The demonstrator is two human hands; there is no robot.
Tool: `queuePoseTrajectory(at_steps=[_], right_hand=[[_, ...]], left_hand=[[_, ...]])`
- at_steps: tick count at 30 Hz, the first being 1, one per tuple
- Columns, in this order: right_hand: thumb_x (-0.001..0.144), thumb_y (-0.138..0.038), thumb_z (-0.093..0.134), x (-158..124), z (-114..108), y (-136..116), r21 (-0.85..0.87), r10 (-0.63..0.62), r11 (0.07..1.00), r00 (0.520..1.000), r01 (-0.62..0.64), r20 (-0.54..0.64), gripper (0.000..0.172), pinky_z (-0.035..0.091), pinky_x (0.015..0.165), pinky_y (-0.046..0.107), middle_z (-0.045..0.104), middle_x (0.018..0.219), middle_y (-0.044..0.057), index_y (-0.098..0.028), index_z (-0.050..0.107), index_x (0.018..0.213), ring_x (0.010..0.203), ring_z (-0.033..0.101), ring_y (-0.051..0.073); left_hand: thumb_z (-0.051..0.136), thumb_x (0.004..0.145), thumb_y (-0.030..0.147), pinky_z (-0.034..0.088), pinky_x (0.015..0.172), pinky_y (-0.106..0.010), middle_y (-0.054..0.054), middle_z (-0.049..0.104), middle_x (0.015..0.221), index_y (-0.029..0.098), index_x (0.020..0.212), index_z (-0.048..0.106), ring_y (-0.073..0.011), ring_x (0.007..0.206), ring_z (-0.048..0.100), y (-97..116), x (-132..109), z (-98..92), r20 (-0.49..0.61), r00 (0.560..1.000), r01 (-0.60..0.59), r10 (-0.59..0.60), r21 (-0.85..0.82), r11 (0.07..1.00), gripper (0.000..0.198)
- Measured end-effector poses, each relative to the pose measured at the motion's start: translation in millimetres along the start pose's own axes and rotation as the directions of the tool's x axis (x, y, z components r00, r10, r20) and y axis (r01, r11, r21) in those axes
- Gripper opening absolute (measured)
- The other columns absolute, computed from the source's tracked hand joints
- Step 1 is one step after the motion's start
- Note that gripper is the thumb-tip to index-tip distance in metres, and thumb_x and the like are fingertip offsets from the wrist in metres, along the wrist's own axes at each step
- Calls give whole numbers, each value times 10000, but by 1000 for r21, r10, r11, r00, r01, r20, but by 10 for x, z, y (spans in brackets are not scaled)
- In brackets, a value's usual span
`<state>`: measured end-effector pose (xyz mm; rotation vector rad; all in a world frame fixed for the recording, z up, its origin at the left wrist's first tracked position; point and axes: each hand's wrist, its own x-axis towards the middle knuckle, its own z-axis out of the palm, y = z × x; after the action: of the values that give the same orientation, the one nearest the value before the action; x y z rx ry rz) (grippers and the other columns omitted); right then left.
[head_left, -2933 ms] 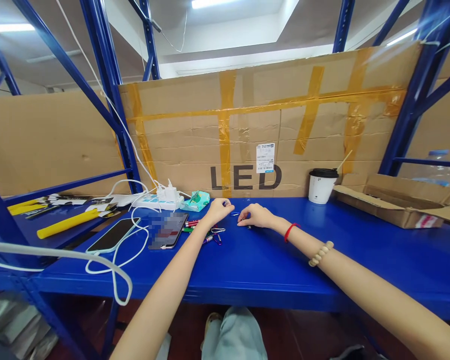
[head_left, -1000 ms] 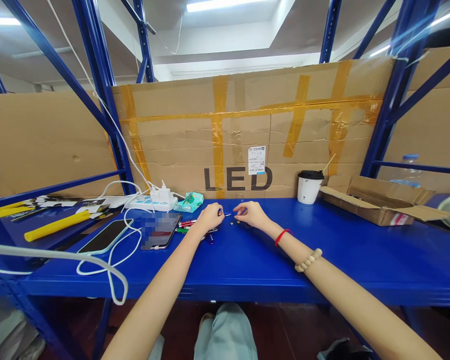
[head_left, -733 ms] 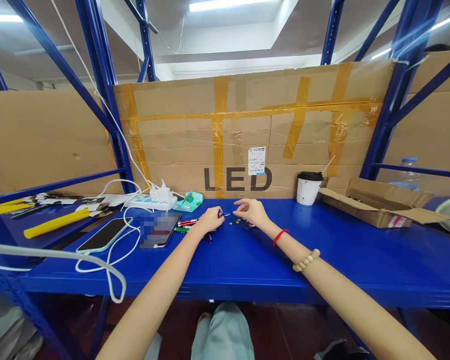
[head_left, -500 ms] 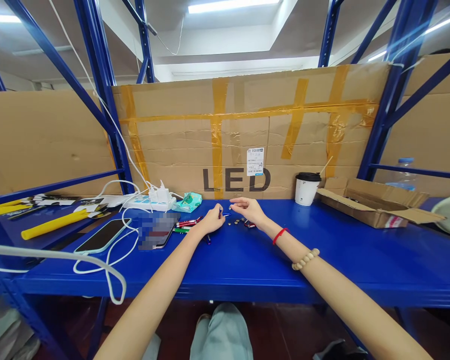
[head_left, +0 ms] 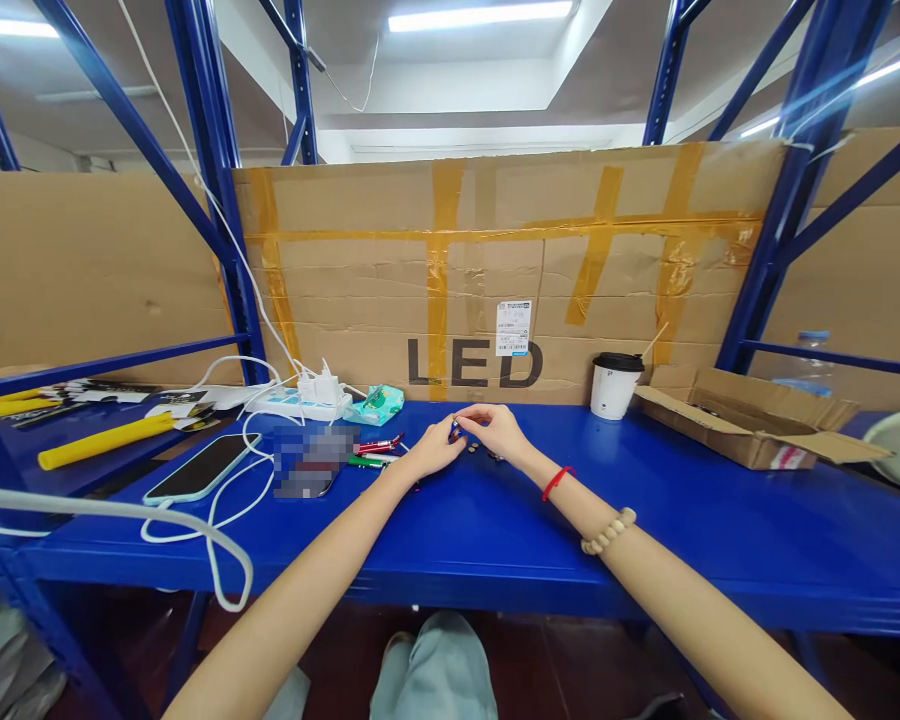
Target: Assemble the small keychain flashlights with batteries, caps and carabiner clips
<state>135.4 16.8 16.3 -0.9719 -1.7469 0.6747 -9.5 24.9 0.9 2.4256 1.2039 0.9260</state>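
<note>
My left hand [head_left: 436,449] and my right hand [head_left: 497,432] meet above the blue tabletop, their fingertips pinched together. Between them is a tiny dark object [head_left: 456,430], mostly hidden by the fingers and too small to name. Under my right hand lie a few small, round, gold-coloured pieces [head_left: 473,448], partly covered. Left of my left hand are slim red pen-like pieces [head_left: 379,445] and a green one [head_left: 366,461].
A phone [head_left: 204,468] with white cables lies left, near a power strip [head_left: 300,402] and a teal packet [head_left: 376,405]. To the right stand a lidded paper cup [head_left: 613,390] and an open cardboard box [head_left: 750,430]. A taped cardboard panel [head_left: 345,290] closes the back.
My right hand has moved left and its fingertips now meet those of my left hand. Both hands now pinch at the same spot.
</note>
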Motion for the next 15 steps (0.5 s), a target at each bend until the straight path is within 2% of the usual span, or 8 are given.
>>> queuePoseTrajectory(at_steps=[2,4,7,12,15], right_hand=[[668,-326,633,-22,-11,-14,2,20,1000,999,-20,35,238,520,758,312,705,812,79,-128,677,792,762,658,183],[658,-368,638,-42,-16,-28,11,40,999,997,-40,67,286,527,726,309,706,779,80,-123,681,797,747,660,188],[642,-415,642,-53,-5,-36,29,53,998,995,-56,83,344,528,714,303,705,756,83,-118,685,809,752,660,192],[622,-397,638,-32,29,-39,34,38,999,996,-41,77,299,520,677,280,700,753,79,-121,689,728,722,650,179],[614,-355,636,-29,29,-63,18,36,999,997,-37,70,252,502,605,252,695,727,71,-121,689,690,661,631,160]], left_hand=[[455,769,201,421,699,-261,-41,639,894,174,1058,563,-179,812,579,11,-4,31,-22,999,27,-27,17,999,310],[459,750,181,404,648,-257,-42,642,786,157,858,619,-183,737,579,26,-6,58,-43,997,70,-68,46,996,196],[450,727,139,365,581,-249,-47,622,663,147,655,595,-178,644,567,58,-7,79,-70,988,142,-135,96,985,162],[427,724,98,371,594,-268,-99,660,750,147,695,620,-217,706,604,127,-20,75,-93,971,234,-221,169,958,201],[446,728,109,397,628,-286,-131,671,824,148,743,641,-247,769,622,166,-35,60,-89,964,265,-252,208,942,199]])
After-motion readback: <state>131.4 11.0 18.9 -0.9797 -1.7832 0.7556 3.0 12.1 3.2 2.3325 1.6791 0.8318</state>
